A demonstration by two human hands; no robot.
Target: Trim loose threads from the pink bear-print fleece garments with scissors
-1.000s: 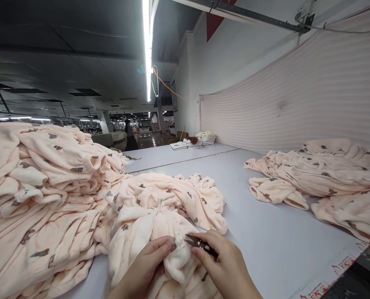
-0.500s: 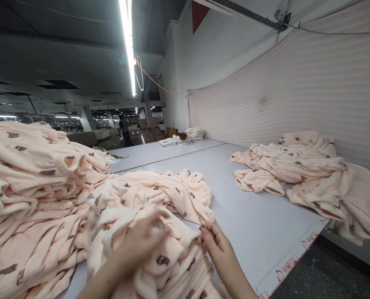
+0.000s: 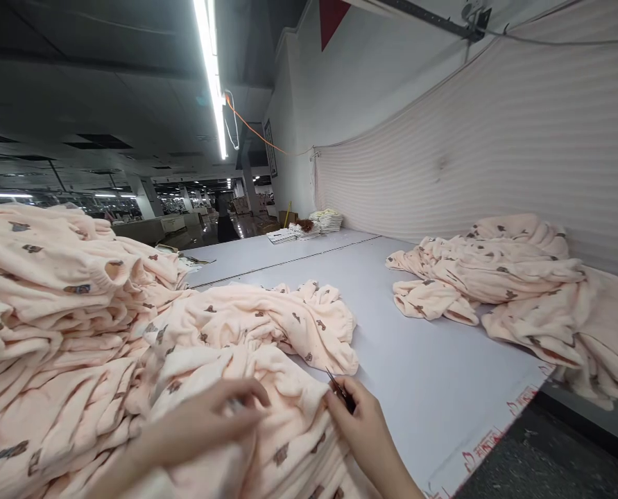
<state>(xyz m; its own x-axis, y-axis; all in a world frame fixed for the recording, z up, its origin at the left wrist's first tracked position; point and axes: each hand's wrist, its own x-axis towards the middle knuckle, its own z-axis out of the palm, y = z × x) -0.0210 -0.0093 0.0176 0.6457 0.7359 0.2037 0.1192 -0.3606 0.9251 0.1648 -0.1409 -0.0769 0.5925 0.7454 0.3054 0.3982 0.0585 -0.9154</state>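
A pale peach fleece garment (image 3: 267, 326) printed with small brown bears lies crumpled on the grey table (image 3: 417, 374) right before me. My left hand (image 3: 204, 419) rests on its near fold with the fingers curled and pinching the cloth. My right hand (image 3: 363, 426) grips the same fold at its right edge and also holds small dark thread snips (image 3: 338, 388), blades pointing up and away.
A tall stack of the same peach garments (image 3: 53, 305) fills the left side. Another loose heap (image 3: 517, 284) lies at the right against a striped cloth wall (image 3: 496, 152). Folded white stacks (image 3: 325, 220) sit at the table's far end. The table edge runs at lower right.
The white lining I was pinching a second ago is turned under; the printed side now shows. My left hand has slid left and lower on the fold. The view swung right.
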